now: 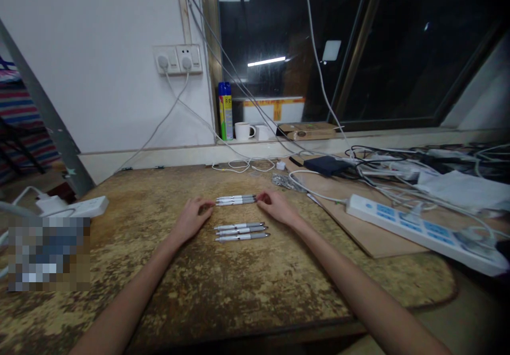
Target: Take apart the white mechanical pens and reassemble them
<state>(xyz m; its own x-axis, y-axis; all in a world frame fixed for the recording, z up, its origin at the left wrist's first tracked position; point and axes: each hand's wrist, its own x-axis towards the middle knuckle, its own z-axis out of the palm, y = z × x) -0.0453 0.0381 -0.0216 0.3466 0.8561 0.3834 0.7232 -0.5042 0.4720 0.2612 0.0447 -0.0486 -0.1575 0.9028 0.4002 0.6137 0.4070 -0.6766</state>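
Observation:
Two groups of white and grey pens lie crosswise on the worn wooden table [191,291]. The farther group of pens [236,200] is packed side by side between my hands. My left hand [194,218], its fingers closed together, touches or nearly touches the left ends of that group. At the right ends, my right hand [275,205] has its thumb and fingers pinched on the dark tips. Nearer to me, three pens [241,231] lie slightly fanned, with neither hand on them.
A white power strip [422,233] and a brown board [358,227] with tangled cables are on the right. Another white strip [90,207] is at the left. A spray can [225,111], a white mug [243,130] and a cardboard box [311,130] stand on the sill.

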